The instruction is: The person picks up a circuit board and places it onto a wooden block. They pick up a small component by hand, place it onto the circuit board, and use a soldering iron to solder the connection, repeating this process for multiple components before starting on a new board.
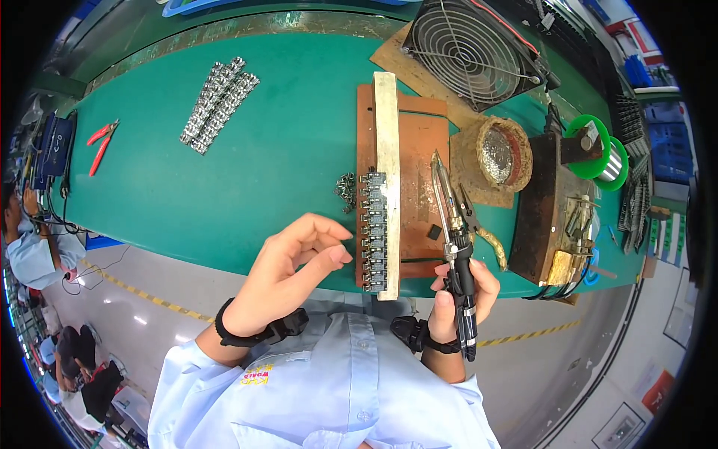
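Note:
My right hand (469, 294) is wrapped round the black handle of a soldering iron (461, 280), whose long metal tip points up and away over a brown board (422, 179). My left hand (292, 262) hovers left of the board with fingers curled and the thumb apart from the index finger; nothing shows between them. Near its fingertips, a row of small black components (374, 232) lines the left side of a pale wooden bar (387, 127) on the board. A little pile of tiny dark parts (345, 191) lies beyond my left fingers.
Pliers (471, 213) lie beside the iron. Rightward stand a round crusted pot (497, 153), a dark metal box (535, 209) and a green-flanged wire spool (609, 161). A fan (475, 49) is behind. Component strips (217, 105) and red-handled cutters (102, 146) lie left; another person (37, 247) is at far left.

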### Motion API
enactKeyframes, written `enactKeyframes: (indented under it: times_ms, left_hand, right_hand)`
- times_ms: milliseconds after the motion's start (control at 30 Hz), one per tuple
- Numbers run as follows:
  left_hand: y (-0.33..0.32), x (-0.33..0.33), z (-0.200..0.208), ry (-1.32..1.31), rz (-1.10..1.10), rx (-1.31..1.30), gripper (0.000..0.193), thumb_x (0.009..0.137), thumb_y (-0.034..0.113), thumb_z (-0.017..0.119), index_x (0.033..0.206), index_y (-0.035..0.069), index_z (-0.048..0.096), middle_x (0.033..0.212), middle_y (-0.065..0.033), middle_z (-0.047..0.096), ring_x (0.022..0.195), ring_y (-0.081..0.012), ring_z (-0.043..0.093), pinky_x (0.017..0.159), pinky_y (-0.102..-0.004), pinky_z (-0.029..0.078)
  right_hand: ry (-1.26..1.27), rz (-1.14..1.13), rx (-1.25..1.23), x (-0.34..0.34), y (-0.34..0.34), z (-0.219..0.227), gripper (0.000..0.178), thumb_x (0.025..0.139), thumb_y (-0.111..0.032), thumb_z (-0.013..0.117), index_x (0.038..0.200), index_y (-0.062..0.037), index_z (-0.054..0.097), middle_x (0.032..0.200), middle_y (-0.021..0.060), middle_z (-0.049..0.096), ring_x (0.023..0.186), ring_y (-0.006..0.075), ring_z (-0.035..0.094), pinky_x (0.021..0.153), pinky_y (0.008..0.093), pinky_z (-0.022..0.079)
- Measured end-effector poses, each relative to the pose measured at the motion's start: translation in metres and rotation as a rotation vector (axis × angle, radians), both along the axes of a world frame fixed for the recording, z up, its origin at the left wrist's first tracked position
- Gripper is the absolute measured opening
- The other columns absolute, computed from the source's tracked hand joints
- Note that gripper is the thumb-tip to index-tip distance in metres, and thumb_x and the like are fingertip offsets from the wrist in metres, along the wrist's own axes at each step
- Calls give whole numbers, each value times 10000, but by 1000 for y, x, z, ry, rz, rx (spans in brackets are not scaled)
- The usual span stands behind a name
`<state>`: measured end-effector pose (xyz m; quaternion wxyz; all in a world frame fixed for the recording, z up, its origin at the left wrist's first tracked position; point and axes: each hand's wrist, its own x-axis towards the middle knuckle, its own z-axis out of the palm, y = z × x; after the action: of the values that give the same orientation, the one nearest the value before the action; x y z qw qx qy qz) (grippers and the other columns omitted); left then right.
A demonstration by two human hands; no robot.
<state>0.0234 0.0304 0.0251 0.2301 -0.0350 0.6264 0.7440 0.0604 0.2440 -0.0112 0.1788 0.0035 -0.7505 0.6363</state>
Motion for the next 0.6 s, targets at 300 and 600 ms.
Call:
enactKeyframes:
  times_ms: [300,600]
  left_hand:
    - [13,-14,0,-3,85,45,186,897,105,467,1037,-14,492,829,-45,555,769,-100,534,716,-241,438]
    - [8,-33,-4,-117,29,103,165,906,150,481,949,-8,509,855,-34,562,727,-85,541,670,-221,453]
  right_hand:
    - [-23,-30,24,1,0,-4,567,743,-328,660,1136,-21,390,831,143,549,603,130,506,542,222,415]
    - [108,206,79,2,20,-2,489,720,-311,691,1040,-33,448,691,80,546,568,134,487,601,284,389]
